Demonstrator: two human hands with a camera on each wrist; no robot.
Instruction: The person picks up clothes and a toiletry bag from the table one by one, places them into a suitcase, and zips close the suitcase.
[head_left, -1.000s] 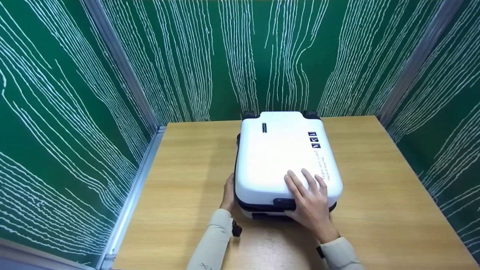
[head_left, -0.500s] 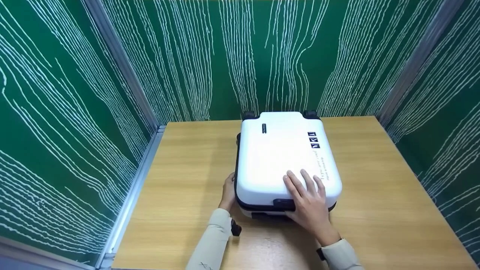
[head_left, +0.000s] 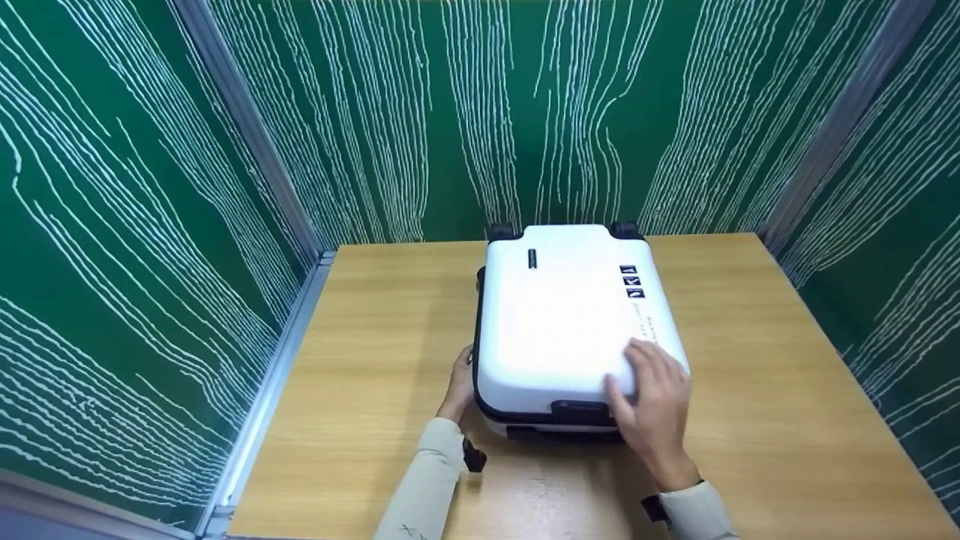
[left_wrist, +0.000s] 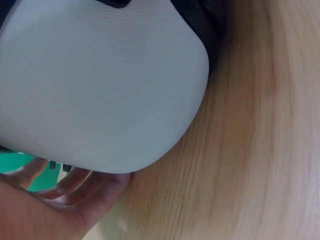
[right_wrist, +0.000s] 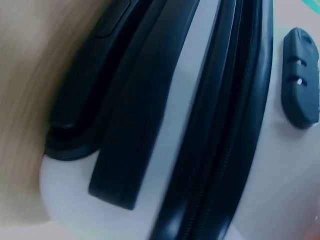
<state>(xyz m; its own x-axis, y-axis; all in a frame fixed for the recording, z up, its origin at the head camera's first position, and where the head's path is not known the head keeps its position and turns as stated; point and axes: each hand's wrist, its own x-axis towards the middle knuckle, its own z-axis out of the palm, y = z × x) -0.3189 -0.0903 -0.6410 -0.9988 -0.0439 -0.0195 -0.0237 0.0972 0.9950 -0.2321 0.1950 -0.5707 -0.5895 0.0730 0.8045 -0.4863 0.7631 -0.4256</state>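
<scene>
- One case (head_left: pixel 559 322) lies flat on the surface (head_left: pixel 382 322), about midway between its left and right edges, wheels (head_left: pixel 627 229) towards the far edge.
- The right hand (head_left: pixel 654 409) has slid to the case's near right corner; the case lies about where it was, so this seems a change of hold, not a move of the case.
- Its fingers are bent and close together, thumb apart; I cannot tell whether the tips press.
- The left hand (head_left: pixel 458 386) touches the case's left side, fingers slightly apart, tips partly hidden.
- Beyond the wheels, the wall (head_left: pixel 450 202) leaves little room; the surface reaches well past the case towards its left and right edges.
</scene>
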